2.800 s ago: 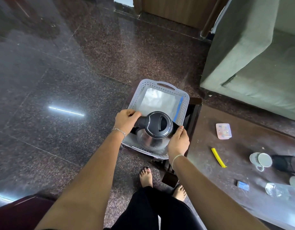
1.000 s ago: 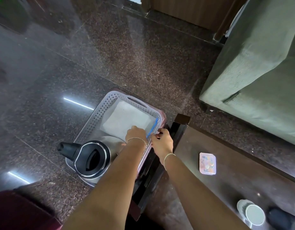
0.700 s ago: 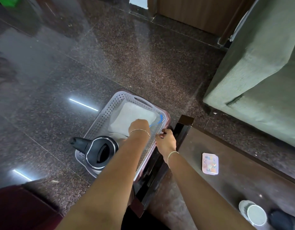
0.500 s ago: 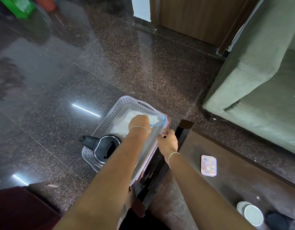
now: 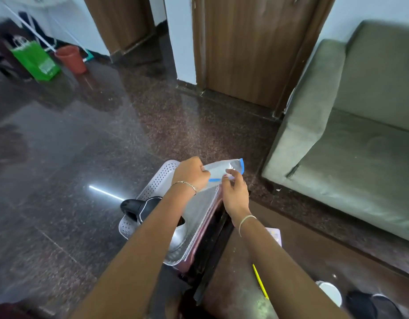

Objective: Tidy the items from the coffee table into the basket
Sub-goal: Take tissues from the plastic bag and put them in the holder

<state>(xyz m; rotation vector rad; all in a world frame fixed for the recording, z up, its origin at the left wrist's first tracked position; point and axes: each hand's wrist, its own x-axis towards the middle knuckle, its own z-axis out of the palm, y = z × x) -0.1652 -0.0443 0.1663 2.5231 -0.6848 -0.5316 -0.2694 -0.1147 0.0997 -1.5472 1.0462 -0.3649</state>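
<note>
A pale perforated basket (image 5: 155,183) stands on the floor beside the dark coffee table (image 5: 240,293). Inside it sits a black-and-steel kettle (image 5: 139,207), partly hidden by my left forearm. Above the basket's far end, my left hand (image 5: 191,172) and my right hand (image 5: 233,192) both grip a clear plastic bag with a blue zip strip (image 5: 224,170), lifted and folded between them. On the table lie a yellow strip (image 5: 260,283), a small pinkish box (image 5: 276,233), mostly behind my right arm, and a white cup (image 5: 330,292).
A green sofa (image 5: 350,139) stands to the right, close to the table. A wooden door (image 5: 251,47) is straight ahead. At the far left are a green bag (image 5: 36,61) and a red bucket (image 5: 71,58). A dark object (image 5: 369,303) sits at the table's lower right.
The kettle was set into the basket and released. Both hands then took the plastic bag lying in the basket and raised it above the far rim. The view tilted upward.
</note>
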